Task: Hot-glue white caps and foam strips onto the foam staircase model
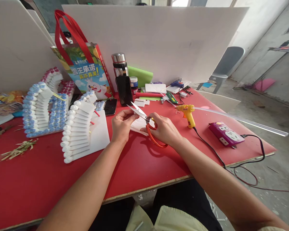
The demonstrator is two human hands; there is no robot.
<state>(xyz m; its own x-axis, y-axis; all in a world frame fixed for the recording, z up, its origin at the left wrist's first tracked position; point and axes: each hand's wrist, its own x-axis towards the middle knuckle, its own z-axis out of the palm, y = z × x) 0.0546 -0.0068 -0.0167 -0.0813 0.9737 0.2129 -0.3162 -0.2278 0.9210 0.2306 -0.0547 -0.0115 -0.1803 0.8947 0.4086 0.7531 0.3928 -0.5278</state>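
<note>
My right hand [164,129] is closed round the red handles of a pair of scissors [144,121], whose blades stand apart and point up and left. My left hand [121,125] pinches a piece of white foam sheet [137,125] that lies between the two hands, just under the blades. Both hands hover over the red table [50,183], near its middle.
A white stepped foam model [80,130] stands left of my left hand, with blue-trimmed models [42,109] and a printed bag [86,69] behind. A yellow glue gun [188,114], a purple power strip [226,134], a flask [119,64], a black phone [110,106] and foam scraps lie around.
</note>
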